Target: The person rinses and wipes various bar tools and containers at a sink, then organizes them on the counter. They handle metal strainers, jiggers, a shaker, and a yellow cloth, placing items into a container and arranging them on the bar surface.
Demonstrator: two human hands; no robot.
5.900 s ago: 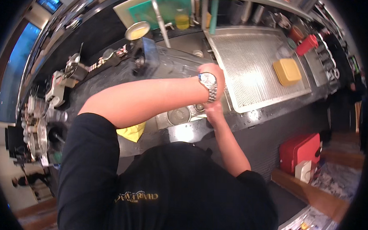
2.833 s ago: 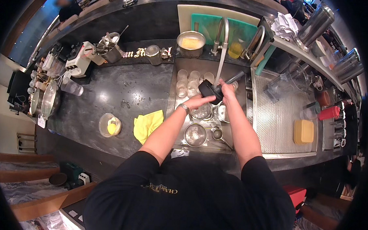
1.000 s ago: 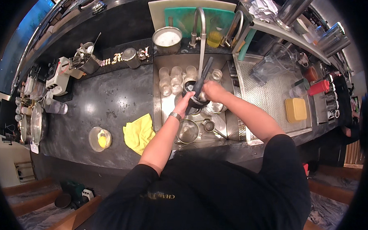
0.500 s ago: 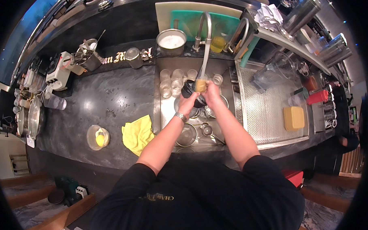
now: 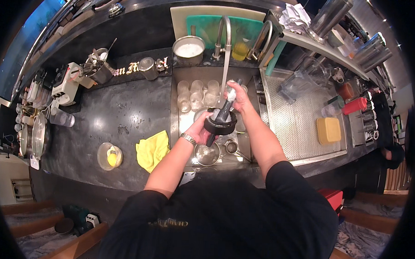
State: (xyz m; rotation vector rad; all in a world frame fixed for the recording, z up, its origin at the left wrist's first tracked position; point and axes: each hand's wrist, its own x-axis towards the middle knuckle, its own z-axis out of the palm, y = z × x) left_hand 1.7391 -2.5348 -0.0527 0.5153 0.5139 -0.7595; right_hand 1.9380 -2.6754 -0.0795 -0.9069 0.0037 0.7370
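Observation:
Over the sink (image 5: 254, 151), my left hand (image 5: 197, 130) is closed on the rim of a black round lid-like piece (image 5: 220, 126). A thick dark rod (image 5: 224, 112) slants across or through it; I cannot tell whether they are joined. The fingers of my right hand (image 5: 238, 99) wrap the upper part of the rod, with something white and foamy (image 5: 231, 94) against it. A faucet (image 5: 224, 34) runs a stream of water down beside my right hand. Several clear glasses (image 5: 197, 100) stand left of my hands, and a steel strainer or pan (image 5: 207, 154) lies below them.
On the left counter lie a yellow cloth (image 5: 152, 150) and a clear bowl (image 5: 104, 160) with something yellow inside. A pot (image 5: 188, 58) stands behind the sink. To the right, a perforated steel drainboard (image 5: 295, 132) bears a clear pitcher (image 5: 303, 82) and a yellow block-shaped sponge (image 5: 329, 131).
The black piece has come nearer to me and turned, with its rod now showing. My right hand has shifted up onto the rod. The yellowish-brown thing by my right fingers no longer shows.

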